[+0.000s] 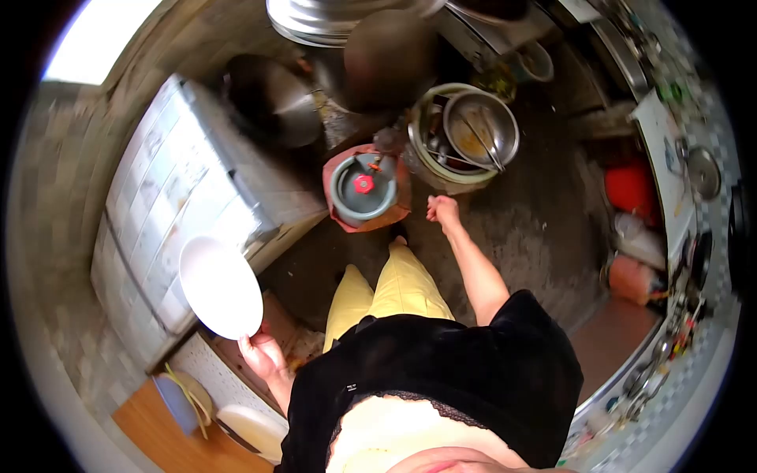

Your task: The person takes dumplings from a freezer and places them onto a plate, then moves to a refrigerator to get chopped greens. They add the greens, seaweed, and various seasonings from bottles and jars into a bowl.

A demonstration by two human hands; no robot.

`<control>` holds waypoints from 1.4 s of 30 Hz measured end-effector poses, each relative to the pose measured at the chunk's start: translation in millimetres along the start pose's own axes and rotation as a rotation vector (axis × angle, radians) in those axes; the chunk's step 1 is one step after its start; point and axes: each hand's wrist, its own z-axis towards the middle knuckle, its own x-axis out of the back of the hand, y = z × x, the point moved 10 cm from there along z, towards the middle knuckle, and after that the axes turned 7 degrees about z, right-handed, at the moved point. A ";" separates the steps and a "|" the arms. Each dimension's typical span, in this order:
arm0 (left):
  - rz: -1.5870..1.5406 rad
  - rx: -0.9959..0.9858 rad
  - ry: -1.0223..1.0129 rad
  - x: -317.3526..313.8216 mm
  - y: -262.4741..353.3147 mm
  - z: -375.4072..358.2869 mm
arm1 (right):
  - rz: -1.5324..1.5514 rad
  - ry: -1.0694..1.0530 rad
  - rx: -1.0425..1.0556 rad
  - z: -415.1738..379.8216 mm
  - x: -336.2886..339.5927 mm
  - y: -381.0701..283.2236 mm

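Note:
My left hand (264, 355) grips a white plate (221, 288) by its near rim, the thumb and fingers pressed on the edge. The plate is tilted and overlaps the tiled counter top in this view. My right hand (444, 211) hangs ahead of my body with its fingers curled in and nothing visible in them. Close to it are a grey gas cylinder (382, 193) with a red valve knob and a large light tub (449, 180). A steel bowl (481, 130) with long utensils across it rests in the tub.
The white-tiled counter (158, 205) stands on the left. Dark woks (276, 102) and steel pans fill the far side. On the right, a shelf unit holds a red container (631, 189) and small kitchenware. A wooden board (169, 418) carries bowls at lower left.

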 end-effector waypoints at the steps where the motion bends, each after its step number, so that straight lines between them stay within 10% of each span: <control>1: -0.008 -0.027 0.025 -1.6 -7.7 -9.1 | 0.033 -0.088 0.069 -10.7 -16.1 -12.0; 12: -0.139 -0.206 0.327 113.3 -32.9 18.2 | -0.444 -0.661 0.990 -229.0 -339.3 -176.9; 19: -0.058 -0.009 -0.123 93.3 -41.1 86.0 | -0.473 -0.898 0.278 -297.0 -446.1 -50.4; 27: 0.305 0.055 -0.913 -45.1 -57.3 120.0 | -0.165 -0.366 0.628 -247.7 -306.0 -89.4; 36: 0.951 -1.305 -0.959 -233.9 -34.2 98.6 | 0.192 0.276 0.940 -288.7 -113.0 -135.5; 42: 1.275 -1.266 -1.453 -293.6 -83.6 127.7 | 0.353 0.497 0.953 -319.2 -54.5 -115.3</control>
